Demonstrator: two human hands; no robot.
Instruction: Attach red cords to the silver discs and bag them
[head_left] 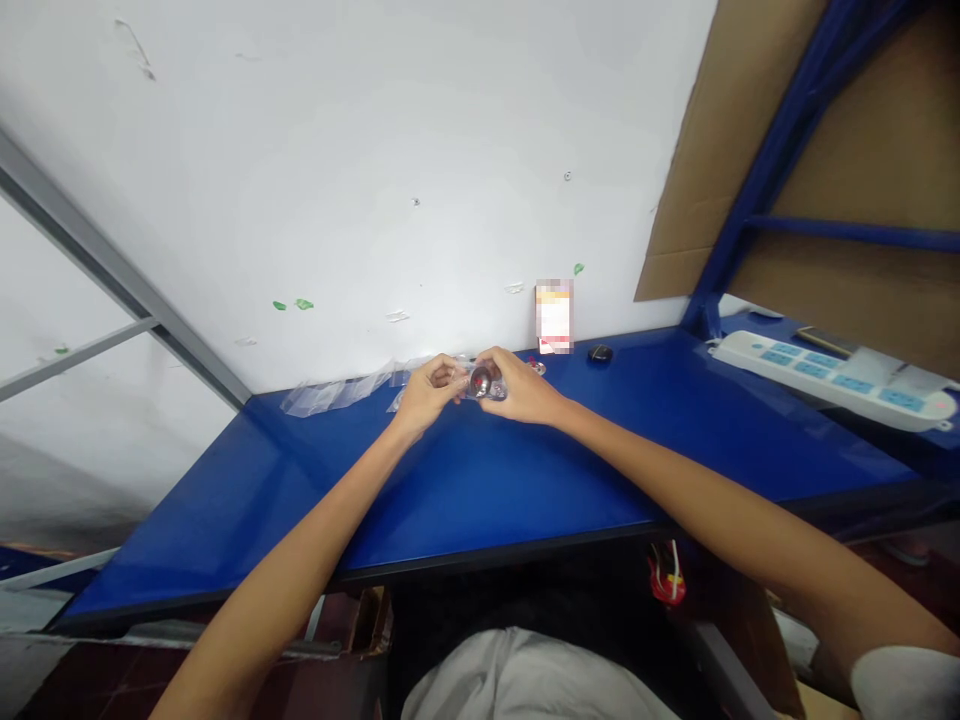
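My right hand (pixel 520 388) is closed around a small round object (pixel 481 381) with a dark, shiny face and a reddish mark in its middle. Clear plastic shows around this object, but I cannot tell if it is fully wrapped. Just to its left, the fingers of my left hand (pixel 427 396) pinch the clear plastic at the object's edge. Flat clear plastic bags (pixel 341 393) lie on the blue table (pixel 480 500) against the wall, left of and behind my hands. A small red and silver item (pixel 536 366) sits just beyond my right hand.
A blurred-out card or box (pixel 555 318) stands against the white wall (pixel 450 120). Right of it lies a small black object (pixel 600 353). A white power strip (pixel 832 380) with blue sockets rests at the table's right, near a blue metal frame (pixel 787 150) and cardboard (pixel 697 190).
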